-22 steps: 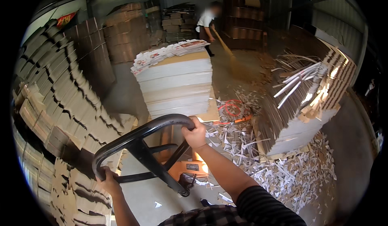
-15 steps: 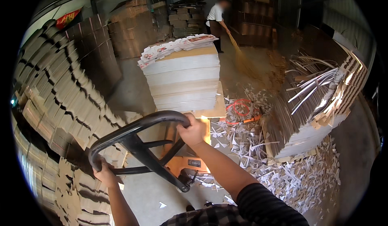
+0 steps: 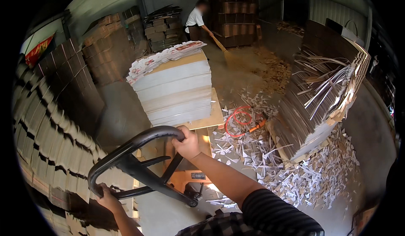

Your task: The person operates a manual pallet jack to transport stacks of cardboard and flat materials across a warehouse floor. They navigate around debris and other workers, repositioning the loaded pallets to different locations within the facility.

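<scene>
Both hands are gripping the black loop handle [image 3: 139, 162] of the pallet jack, the right hand [image 3: 187, 143] clamped on its upper bend, the left hand [image 3: 108, 199] on its lower end, with the stacked white sheets [image 3: 175, 90] lying straight ahead beyond the right grip.

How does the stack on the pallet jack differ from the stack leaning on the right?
The white sheet stack stands square and level, while the brown cardboard stack leans, with strips sticking out of its face. The white one has loose printed sheets fanned on top; the brown one has paper scraps around its base. The white one is lower. Both sit on the floor area ahead of the black handle, gripped by the left hand and right hand.
</scene>
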Tool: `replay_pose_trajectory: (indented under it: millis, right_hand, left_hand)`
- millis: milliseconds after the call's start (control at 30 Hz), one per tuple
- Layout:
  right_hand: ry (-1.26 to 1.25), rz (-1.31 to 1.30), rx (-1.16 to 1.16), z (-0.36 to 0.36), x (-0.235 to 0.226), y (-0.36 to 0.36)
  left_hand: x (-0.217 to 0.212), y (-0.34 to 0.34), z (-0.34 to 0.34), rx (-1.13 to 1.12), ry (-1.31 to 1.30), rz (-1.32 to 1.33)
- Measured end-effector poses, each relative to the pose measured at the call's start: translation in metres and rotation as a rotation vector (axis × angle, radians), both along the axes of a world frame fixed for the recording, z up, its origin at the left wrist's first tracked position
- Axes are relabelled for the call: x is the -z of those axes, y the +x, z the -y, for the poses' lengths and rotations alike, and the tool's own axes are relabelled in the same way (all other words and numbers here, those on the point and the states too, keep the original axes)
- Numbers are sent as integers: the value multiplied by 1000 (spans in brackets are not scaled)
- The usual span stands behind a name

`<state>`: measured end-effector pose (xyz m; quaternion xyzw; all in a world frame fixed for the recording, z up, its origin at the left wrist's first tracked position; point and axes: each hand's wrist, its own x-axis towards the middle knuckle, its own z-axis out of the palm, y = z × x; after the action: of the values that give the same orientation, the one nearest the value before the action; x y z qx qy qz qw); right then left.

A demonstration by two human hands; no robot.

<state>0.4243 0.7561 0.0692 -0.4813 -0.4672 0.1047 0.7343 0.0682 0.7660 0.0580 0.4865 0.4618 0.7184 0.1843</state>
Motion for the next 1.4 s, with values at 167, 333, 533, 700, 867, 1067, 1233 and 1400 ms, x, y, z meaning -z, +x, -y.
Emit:
replay_pose_trajectory:
  millis: [167, 333, 533, 700, 867, 1067, 1233, 1400]
  right_hand:
    - [111, -8, 81, -75, -4, -15]
    - [10, -19, 94, -145, -1, -13]
    - [26, -125, -74, -230, -9, -25]
    - [63, -136, -115, -307, -14, -20]
    - [-12, -150, -170, -374, 5, -38]
    - [51, -77, -170, -434, -6, -39]
    - [-34, -116, -92, -472, -31, -56]
    - [53, -45, 32, -532, -29, -84]
  left_hand:
    - [-14, -10, -76, 108, 79, 22]
    - [-30, 7, -124, 43, 8, 23]
    - [-24, -12, -185, -22, 10, 72]
    - [-29, -9, -248, 13, 70, 127]
    - [-28, -28, -284, -107, 28, 75]
    - [-30, -30, -367, -9, 88, 93]
    - [-43, -36, -445, -97, 23, 83]
    - [-56, -65, -525, 14, 12, 71]
